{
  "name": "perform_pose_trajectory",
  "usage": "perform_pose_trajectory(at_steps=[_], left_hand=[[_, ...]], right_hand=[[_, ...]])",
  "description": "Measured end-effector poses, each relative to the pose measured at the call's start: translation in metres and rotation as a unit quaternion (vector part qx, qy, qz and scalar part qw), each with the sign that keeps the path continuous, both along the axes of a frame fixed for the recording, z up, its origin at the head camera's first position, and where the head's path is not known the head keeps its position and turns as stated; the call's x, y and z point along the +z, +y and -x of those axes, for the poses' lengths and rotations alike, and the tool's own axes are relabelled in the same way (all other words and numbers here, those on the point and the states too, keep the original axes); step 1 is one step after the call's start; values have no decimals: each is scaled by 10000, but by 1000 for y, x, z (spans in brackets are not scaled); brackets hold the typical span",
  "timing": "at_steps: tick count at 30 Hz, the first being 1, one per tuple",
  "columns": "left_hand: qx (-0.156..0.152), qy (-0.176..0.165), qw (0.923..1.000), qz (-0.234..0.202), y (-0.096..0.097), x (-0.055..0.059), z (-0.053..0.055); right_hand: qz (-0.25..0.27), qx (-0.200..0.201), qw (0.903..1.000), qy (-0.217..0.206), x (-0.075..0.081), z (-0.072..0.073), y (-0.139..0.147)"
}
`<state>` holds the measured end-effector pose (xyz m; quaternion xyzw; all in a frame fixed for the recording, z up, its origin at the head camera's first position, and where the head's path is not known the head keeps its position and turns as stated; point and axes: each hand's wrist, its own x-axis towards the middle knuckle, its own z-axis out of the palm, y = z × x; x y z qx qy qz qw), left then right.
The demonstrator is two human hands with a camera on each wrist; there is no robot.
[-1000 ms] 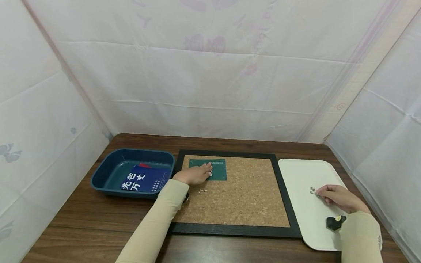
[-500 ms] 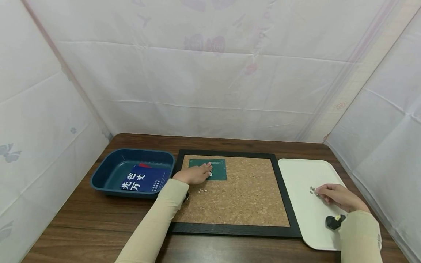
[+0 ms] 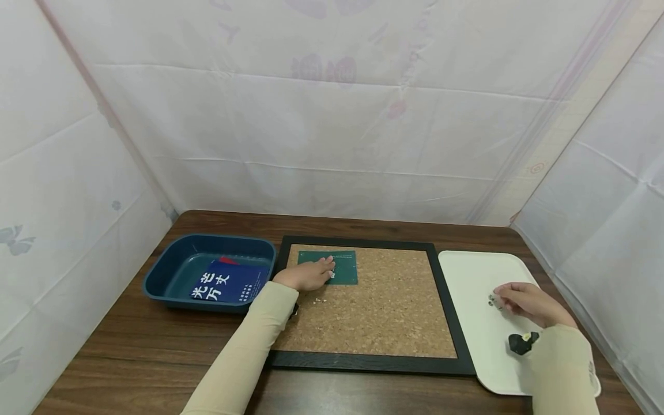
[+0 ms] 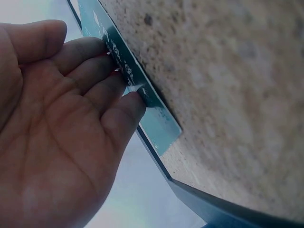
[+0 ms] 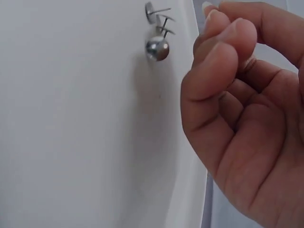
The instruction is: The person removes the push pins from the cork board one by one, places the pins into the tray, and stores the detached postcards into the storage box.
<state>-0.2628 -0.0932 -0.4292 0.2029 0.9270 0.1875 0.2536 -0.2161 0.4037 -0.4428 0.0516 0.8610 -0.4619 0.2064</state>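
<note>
My left hand (image 3: 307, 274) lies on a green card (image 3: 346, 270), its fingers touching the face. The card is on the cork board (image 3: 378, 311), near the upper left corner. In the left wrist view the fingertips (image 4: 130, 102) rest against white lettering on the card. My right hand (image 3: 534, 302) is over the white tray (image 3: 467, 271), fingers bent and bunched close to several silver thumbtacks (image 3: 490, 302). In the right wrist view the thumbtacks (image 5: 157, 48) lie apart from the bunched fingers. Whether a tack is between the fingertips is hidden.
A dark blue bin (image 3: 171, 253) at the left holds a blue booklet (image 3: 228, 282) with white characters and a red item. A black object (image 3: 520, 343) shows beside the right sleeve. The black frame (image 3: 363, 362) edges the board; white sheets surround the wooden table (image 3: 129, 346).
My right hand has shifted slightly up and left over the tray, with the sleeve and black object moving along. The left hand and card stay put.
</note>
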Motion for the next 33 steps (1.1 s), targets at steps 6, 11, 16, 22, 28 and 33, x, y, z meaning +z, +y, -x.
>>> perform_pose_trajectory(at_steps=[6,11,16,22,28,33], left_hand=[[6,-7,10000,-2,0,-1,0],[8,-9,10000,-15,0,-1,0],[0,-13,10000,-1,0,0,0],[-15,-50,10000,28,0,0,0],[-17,-60,10000,62,-1,0,0],[-7,-66,10000,65,-1,-1,0]], right_hand=[[303,26,9995,-43,9,4,-9],[559,117,9984,33,12,10,-17],[625,186,9978,87,15,16,-28],[884,241,9958,91,18,26,-44],[1151,309,9927,180,20,34,-61],[1102,200,9934,253,22,41,-80]])
